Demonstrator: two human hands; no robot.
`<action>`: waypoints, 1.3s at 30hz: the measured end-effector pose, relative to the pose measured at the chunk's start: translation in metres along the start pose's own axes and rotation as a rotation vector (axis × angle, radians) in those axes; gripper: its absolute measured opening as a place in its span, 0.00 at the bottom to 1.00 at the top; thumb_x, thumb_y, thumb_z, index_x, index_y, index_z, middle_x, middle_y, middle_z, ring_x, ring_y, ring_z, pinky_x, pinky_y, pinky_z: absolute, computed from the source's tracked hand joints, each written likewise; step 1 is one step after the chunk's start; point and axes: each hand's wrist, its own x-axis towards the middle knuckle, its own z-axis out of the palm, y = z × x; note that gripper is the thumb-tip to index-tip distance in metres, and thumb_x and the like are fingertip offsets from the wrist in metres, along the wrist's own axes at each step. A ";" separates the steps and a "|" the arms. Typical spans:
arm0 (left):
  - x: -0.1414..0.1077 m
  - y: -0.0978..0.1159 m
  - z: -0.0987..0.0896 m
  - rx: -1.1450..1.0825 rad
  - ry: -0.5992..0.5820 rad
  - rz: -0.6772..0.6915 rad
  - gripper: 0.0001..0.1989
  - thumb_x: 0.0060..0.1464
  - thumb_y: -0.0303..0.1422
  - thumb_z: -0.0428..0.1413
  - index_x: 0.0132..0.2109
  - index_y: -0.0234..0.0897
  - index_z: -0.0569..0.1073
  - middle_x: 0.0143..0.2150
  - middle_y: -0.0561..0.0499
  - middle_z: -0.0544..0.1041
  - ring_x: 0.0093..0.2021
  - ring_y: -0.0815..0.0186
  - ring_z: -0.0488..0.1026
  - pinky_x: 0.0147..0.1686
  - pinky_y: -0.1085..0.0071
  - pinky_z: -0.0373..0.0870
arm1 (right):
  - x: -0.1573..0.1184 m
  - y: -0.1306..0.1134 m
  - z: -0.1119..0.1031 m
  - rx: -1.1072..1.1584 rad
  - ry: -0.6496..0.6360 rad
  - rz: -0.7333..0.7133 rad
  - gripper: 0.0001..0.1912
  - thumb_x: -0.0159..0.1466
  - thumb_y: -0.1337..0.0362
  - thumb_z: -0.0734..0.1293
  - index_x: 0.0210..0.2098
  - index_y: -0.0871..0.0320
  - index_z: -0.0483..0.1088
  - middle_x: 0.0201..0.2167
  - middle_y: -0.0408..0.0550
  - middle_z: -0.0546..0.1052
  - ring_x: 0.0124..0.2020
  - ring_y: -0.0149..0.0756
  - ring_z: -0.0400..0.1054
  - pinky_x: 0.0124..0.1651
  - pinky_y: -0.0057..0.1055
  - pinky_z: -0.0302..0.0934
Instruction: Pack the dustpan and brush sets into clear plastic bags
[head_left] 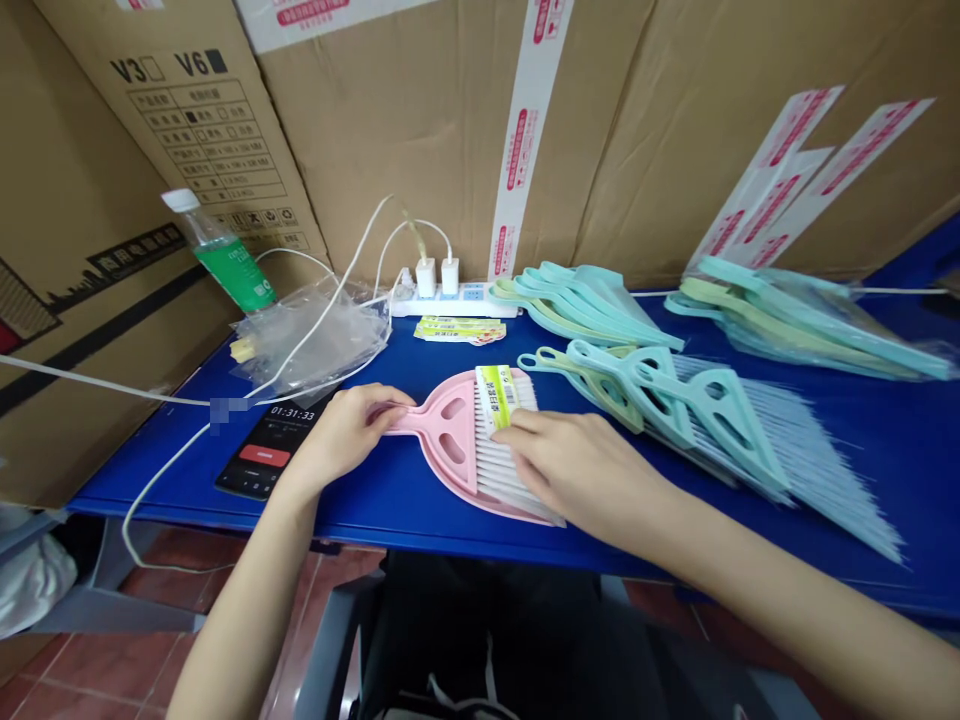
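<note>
The pink brush [454,430], its white bristles pointing right, lies over the pink dustpan [442,478] near the front edge of the blue bench [360,500]; this dustpan is the landmark for the rest. The person's left hand [360,425] is nearly closed, thumb and fingers pinching the pink handles at the dustpan's left end. The right hand [559,455] is partly curled at the dustpan's right side, its fingertips on the lower end of a yellow-green label [496,398] that lies across the bristles; whether they grip it or only press it, one cannot tell. Left of the dustpan, beside the left wrist, is a phone [262,455] with a lit timer screen. Behind the dustpan are more labels [459,330] and, beyond them, a white power strip [461,302] with two chargers plugged in. Clear plastic bags [311,335] sit behind it to the left, with a green-labelled bottle [234,268] farther back. To its right lie blue and green brushes [675,400], bristles fanned out, and behind those, two groups of blue and green dustpans [585,300].
</note>
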 end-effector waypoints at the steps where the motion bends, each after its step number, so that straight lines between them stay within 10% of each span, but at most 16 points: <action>1: 0.000 0.000 0.000 -0.002 -0.001 -0.001 0.13 0.56 0.35 0.51 0.39 0.40 0.81 0.40 0.50 0.83 0.38 0.62 0.78 0.44 0.69 0.72 | -0.002 -0.001 0.001 0.050 0.001 -0.010 0.12 0.65 0.71 0.62 0.38 0.57 0.78 0.37 0.50 0.80 0.34 0.39 0.75 0.29 0.32 0.57; 7: 0.000 0.000 0.000 -0.013 -0.007 -0.014 0.13 0.56 0.35 0.51 0.40 0.39 0.80 0.39 0.49 0.83 0.37 0.62 0.78 0.45 0.68 0.72 | 0.001 0.026 0.005 0.299 0.093 -0.191 0.17 0.70 0.58 0.60 0.51 0.58 0.75 0.49 0.55 0.78 0.50 0.45 0.73 0.50 0.41 0.67; 13: 0.000 0.001 0.000 0.002 -0.006 -0.006 0.13 0.56 0.35 0.51 0.39 0.39 0.80 0.39 0.49 0.83 0.37 0.63 0.78 0.44 0.68 0.72 | 0.009 0.044 0.032 0.314 0.016 -0.139 0.50 0.62 0.38 0.63 0.70 0.67 0.52 0.71 0.63 0.52 0.72 0.56 0.40 0.70 0.54 0.45; 39: 0.002 0.004 -0.001 -0.034 -0.007 -0.005 0.12 0.55 0.36 0.51 0.37 0.39 0.79 0.38 0.49 0.83 0.36 0.63 0.77 0.45 0.68 0.73 | 0.007 0.047 0.036 0.403 -0.222 -0.048 0.64 0.56 0.33 0.65 0.72 0.68 0.34 0.72 0.63 0.31 0.71 0.57 0.19 0.70 0.56 0.29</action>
